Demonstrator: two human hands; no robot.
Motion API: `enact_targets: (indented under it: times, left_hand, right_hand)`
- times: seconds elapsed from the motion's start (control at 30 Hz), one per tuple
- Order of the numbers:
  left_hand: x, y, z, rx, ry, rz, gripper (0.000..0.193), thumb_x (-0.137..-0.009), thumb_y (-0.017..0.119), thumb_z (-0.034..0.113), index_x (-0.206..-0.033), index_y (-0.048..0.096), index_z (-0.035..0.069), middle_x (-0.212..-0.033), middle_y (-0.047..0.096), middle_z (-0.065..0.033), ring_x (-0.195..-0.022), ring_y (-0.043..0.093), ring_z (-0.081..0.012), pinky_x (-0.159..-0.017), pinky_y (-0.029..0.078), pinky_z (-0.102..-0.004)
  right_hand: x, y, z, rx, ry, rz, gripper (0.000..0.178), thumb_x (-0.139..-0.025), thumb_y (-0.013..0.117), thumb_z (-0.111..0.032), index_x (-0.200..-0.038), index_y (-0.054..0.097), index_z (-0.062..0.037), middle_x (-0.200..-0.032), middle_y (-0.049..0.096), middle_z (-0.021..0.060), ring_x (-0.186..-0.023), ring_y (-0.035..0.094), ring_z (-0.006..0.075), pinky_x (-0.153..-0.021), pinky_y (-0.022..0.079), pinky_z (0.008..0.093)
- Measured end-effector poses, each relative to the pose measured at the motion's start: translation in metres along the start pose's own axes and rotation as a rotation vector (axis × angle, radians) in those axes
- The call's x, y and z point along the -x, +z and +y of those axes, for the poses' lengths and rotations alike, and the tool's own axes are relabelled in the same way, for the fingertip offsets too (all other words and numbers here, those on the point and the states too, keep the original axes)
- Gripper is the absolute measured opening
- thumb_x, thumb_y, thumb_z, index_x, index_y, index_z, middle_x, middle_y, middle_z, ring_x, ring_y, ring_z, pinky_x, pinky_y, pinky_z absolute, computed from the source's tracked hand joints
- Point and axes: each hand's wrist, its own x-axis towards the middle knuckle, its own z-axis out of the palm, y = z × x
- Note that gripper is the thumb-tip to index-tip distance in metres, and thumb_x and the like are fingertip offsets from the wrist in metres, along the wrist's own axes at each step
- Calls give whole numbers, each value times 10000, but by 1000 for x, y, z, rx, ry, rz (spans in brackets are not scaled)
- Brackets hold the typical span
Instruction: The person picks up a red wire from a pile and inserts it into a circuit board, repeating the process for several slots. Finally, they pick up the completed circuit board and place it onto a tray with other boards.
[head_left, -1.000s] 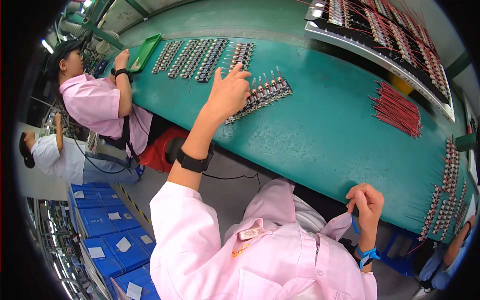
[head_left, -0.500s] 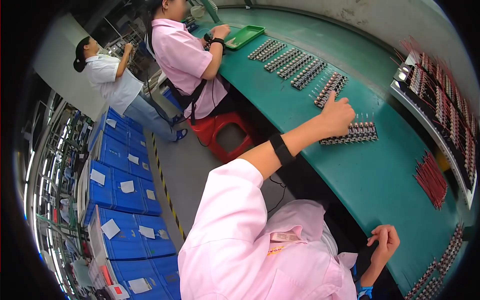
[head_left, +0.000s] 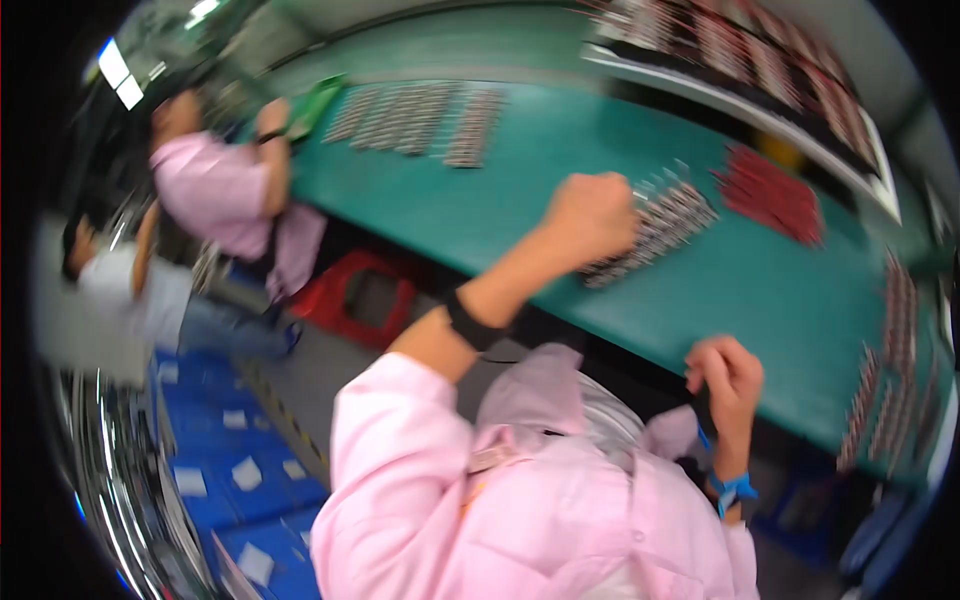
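Blurred by motion, my left hand [head_left: 592, 222] is closed at the near left end of a block of small metal parts [head_left: 665, 232] on the green table. Clear pins stick up along the block's far side; its gripped end is partly hidden behind my fingers. My right hand [head_left: 728, 385] hovers at the table's front edge, fingers loosely bent and a little apart, with nothing visible in them. Further left lie several similar blocks of metal parts [head_left: 415, 115]. A bundle of red wires [head_left: 768, 195] rests beyond my left hand's block, to the right.
A white-edged rack [head_left: 740, 110] filled with wired parts stands along the far right. More rows of parts [head_left: 900, 320] lie at the table's right end. At the left, a co-worker in pink [head_left: 215, 195] works beside a green tray [head_left: 318, 105], near a red stool [head_left: 365, 300]. Blue boxes [head_left: 220, 460] stand lower left.
The view has swung to the right. My left hand has drawn the block away from the neighbouring rows, toward the red wires. My right hand remains near the table's front edge.
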Motion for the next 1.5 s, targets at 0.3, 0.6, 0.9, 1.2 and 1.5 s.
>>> enact_targets:
  times: [0.3,0.6,0.9,1.2,1.5]
  left_hand:
    - [-2,14,34,164,66,-29,122,-684,576,99,-685,540,-18,-699,553,-153,-610,546,-284,-565,422,-374]
    - [19,14,47,154,-111,-75,135,-701,574,78,-672,524,-45,-657,543,-158,-541,527,-246,-524,405,-353]
    - [24,17,54,135,-200,-42,142,-704,583,76,-664,527,-47,-640,558,-143,-531,539,-222,-514,415,-328]
    - [15,-12,47,110,7,-144,129,-735,594,89,-724,539,-27,-681,575,-126,-576,558,-234,-544,433,-331]
    - [-69,-8,32,-77,574,-197,188,-734,575,94,-904,532,25,-841,545,-118,-808,542,-293,-685,431,-357]
  right_hand:
    - [13,-31,8,-31,-9,118,148,-801,438,2,-685,528,24,-677,555,60,-493,481,65,-443,363,182]
    - [15,-36,15,-32,-81,80,135,-786,452,-5,-679,531,20,-668,558,64,-476,483,68,-420,359,192]
    - [14,-39,18,-25,-155,63,117,-776,468,3,-684,539,23,-678,565,70,-480,495,80,-418,361,199]
    - [13,-37,14,30,-184,101,94,-759,474,22,-696,543,27,-674,566,80,-481,497,93,-423,364,218]
    - [6,0,-12,658,-380,129,69,-660,593,-43,-711,549,-29,-914,564,89,-763,533,205,-659,414,344]
